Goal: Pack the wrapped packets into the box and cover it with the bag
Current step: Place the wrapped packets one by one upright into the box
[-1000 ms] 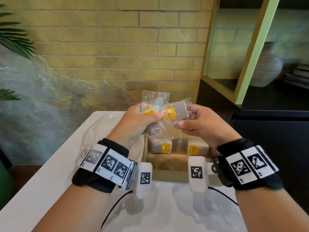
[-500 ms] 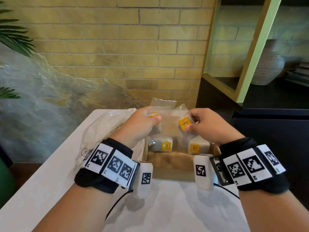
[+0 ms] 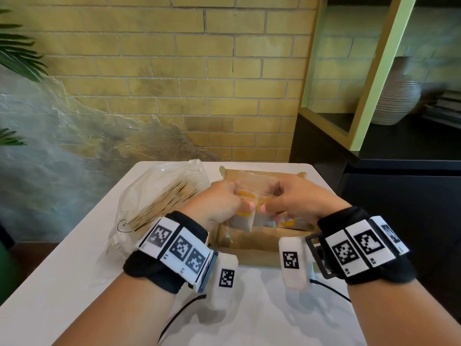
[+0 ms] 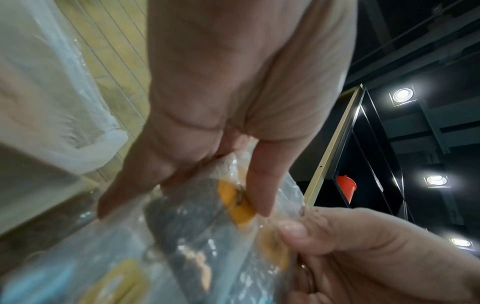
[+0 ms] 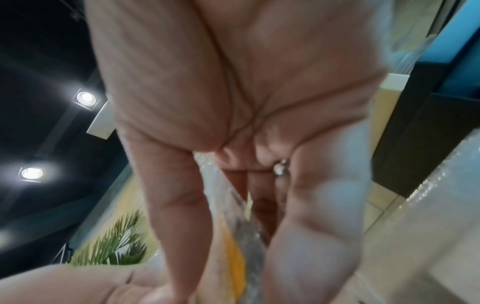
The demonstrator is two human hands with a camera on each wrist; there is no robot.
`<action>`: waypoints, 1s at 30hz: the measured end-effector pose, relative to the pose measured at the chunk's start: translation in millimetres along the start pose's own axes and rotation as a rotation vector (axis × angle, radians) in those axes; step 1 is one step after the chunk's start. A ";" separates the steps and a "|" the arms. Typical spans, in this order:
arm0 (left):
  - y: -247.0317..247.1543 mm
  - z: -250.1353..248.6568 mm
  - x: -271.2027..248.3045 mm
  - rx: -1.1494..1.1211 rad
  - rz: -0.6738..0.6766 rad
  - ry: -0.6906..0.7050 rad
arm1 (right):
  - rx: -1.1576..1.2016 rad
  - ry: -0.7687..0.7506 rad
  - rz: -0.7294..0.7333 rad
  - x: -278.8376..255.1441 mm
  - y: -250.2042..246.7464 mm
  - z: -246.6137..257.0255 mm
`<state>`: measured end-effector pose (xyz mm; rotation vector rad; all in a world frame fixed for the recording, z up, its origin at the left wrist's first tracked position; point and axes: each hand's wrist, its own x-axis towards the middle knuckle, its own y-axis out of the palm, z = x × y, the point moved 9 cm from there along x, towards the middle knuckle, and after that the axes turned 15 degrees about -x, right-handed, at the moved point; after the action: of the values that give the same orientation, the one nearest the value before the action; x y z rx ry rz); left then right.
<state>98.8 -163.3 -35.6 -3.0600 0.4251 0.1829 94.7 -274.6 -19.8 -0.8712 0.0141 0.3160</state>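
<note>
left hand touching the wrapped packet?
Touching. The left wrist view shows the left hand pinching the wrapped packet: one finger lies flat on its orange label, the thumb on its other side.

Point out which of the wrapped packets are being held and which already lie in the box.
The two packets pinched together between the left hand and right hand are held above the box; the packet beneath the right hand already lies inside.

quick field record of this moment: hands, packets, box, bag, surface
left hand: pinches a wrapped packet over the box
right hand: pinches a second packet beside it
box: brown cardboard, open, on the white table
packets in box: at least one with a yellow label
bag: clear plastic, lies left of the box
</note>
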 end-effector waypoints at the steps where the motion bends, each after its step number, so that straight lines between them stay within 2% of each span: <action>1: 0.8 0.3 -0.6 0.023 0.005 -0.004 | -0.005 -0.009 0.007 0.2 0.9 0.7; 6: -1.7 -1.6 -0.8 0.180 0.009 0.022 | -0.115 0.006 0.021 0.4 2.4 -1.6; 12: 0.6 -1.1 -4.0 0.177 0.035 -0.005 | -0.193 -0.030 -0.014 -0.4 -1.8 1.5; 16: -6.2 -16.4 -5.2 0.097 -0.022 0.092 | -0.063 -0.050 -0.090 -2.0 -12.1 5.1; 19: -11.5 -18.0 -4.5 0.118 -0.030 0.098 | 0.017 -0.053 -0.068 -3.8 -12.7 5.6; 22: -9.0 -10.3 -4.9 0.253 0.009 0.053 | -0.135 -0.046 -0.021 -2.9 -4.9 2.5; 25: -6.3 -10.2 -5.4 0.346 0.017 0.081 | -0.258 -0.049 -0.038 -0.9 -2.6 2.3; 28: -9.0 -15.8 -4.5 0.296 -0.023 0.129 | -0.266 -0.067 -0.086 -0.8 -6.8 6.0; 30: -13.8 -21.2 -5.1 0.247 -0.070 0.161 | -0.186 -0.079 -0.139 -2.4 -13.7 8.7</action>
<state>100.0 -150.1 -13.5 -2.8491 0.3197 -0.1119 95.2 -276.9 -3.5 -1.0381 -0.1506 0.2232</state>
